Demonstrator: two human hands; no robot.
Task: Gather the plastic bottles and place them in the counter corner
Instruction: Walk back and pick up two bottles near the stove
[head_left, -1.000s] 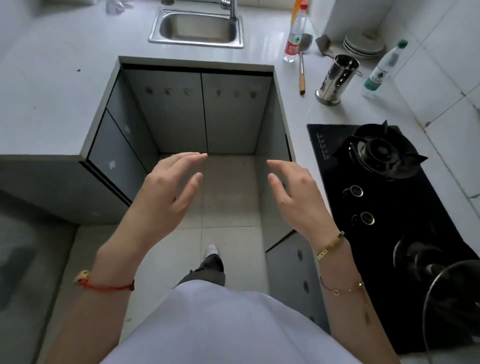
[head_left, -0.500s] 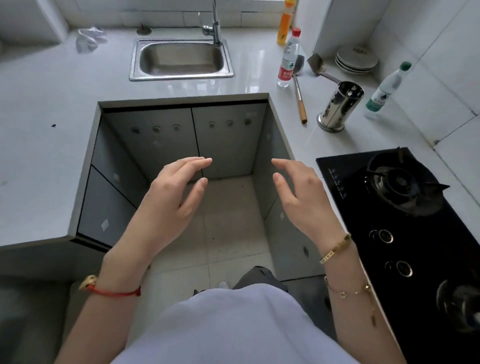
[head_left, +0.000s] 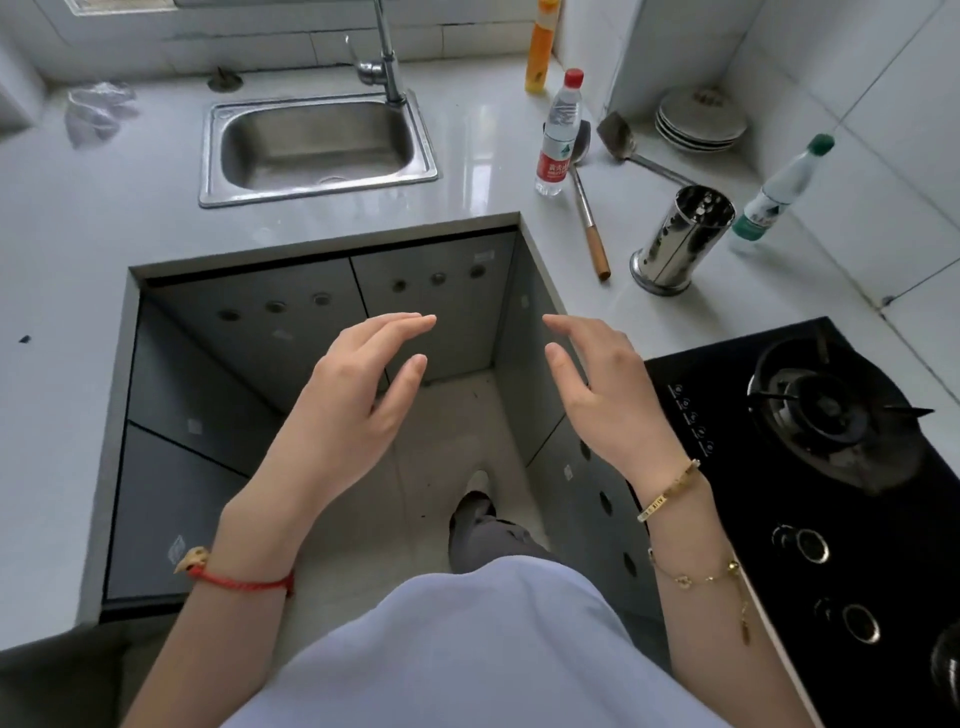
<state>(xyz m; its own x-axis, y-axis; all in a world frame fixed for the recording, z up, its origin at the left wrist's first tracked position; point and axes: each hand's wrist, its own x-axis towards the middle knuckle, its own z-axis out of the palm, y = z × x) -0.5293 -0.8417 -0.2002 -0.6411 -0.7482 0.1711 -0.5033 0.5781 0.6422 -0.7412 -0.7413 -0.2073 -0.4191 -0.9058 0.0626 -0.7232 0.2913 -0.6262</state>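
I am holding my left hand (head_left: 358, 395) and right hand (head_left: 602, 395) out over the floor gap, each grip wide and empty, so gathering is not yet begun. The clear, ridged red-capped plastic bottle (head_left: 558, 137), the green-capped one (head_left: 779, 192) and the orange one (head_left: 539, 49) are standing apart on the glossy pale table (head_left: 104, 234), so I am judging the next move a forward reach.
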